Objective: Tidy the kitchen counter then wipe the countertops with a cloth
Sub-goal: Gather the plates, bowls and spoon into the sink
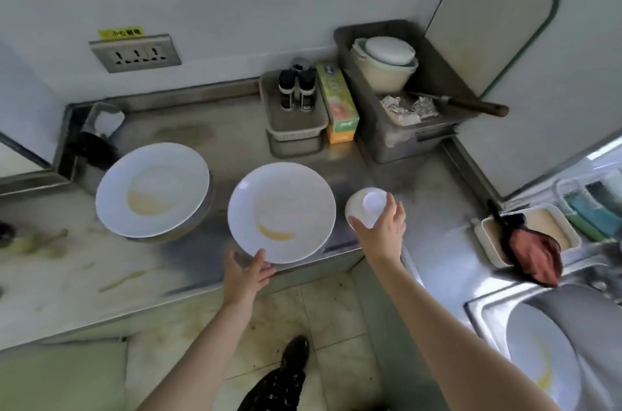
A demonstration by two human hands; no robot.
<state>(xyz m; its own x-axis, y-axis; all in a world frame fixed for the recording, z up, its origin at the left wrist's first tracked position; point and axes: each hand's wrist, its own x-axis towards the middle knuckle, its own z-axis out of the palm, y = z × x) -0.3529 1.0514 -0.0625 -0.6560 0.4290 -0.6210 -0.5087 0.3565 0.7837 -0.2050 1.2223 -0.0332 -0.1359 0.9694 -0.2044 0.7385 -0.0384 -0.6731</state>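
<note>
Two large white plates smeared with yellow sauce are on the steel counter. My left hand grips the near rim of the middle plate, thumb on top. The other plate rests on a stack at the left. Just right of the middle plate, my right hand holds a small white bowl, upside down, with fingers round its side. A reddish cloth hangs over the edge of a white tray beside the sink.
At the back stand a grey basket with spice jars, a wrap box and a grey bin holding bowls, foil and a knife. Another dirty plate lies in the sink. Green smears mark the counter's left part.
</note>
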